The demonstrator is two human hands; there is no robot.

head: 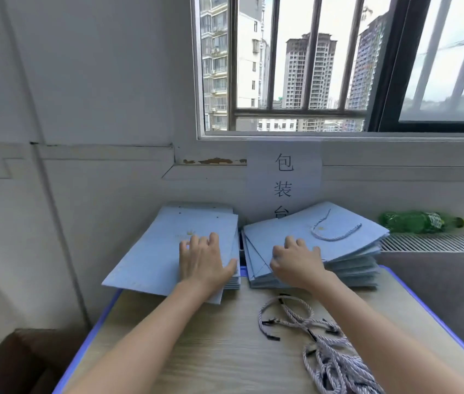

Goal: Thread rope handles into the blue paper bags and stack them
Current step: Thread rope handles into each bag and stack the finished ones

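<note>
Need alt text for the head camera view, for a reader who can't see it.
A person's left hand rests flat on a stack of blue paper bags without handles, while the right hand rests on a second stack whose top bag has a rope handle. Loose rope handles lie on the wooden table below a barred window.

Packing workroom; wall sign (284, 180) reads "包装台"; table (225, 351) holds bag stacks (347, 251).

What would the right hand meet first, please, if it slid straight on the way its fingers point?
Probably the twisted rope handle lying on the right stack of blue paper bags, ahead of the right hand; depth is unclear.
</note>
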